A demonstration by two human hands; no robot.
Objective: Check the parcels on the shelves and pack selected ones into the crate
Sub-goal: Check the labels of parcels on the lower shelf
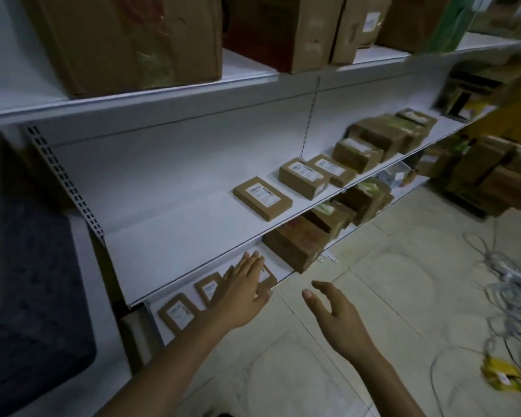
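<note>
- Left hand (244, 285), fingers straight, covers half a flat parcel (267, 276) on the lower shelf (278, 266).
- Right hand (334, 310) beside it, fingers loosely spread, empty.
- More labelled parcels (262, 197) line the middle shelf (178, 236) above the fingers.

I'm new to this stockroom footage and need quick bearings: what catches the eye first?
Two bare arms reach in from below: the left hand lies flat over a small labelled parcel on the low shelf, the right hand hangs open over the floor. A row of labelled brown parcels lines the middle shelf.

Parcel (267, 276) half under left hand (243, 285), far boxes (494, 173) blurred
</note>
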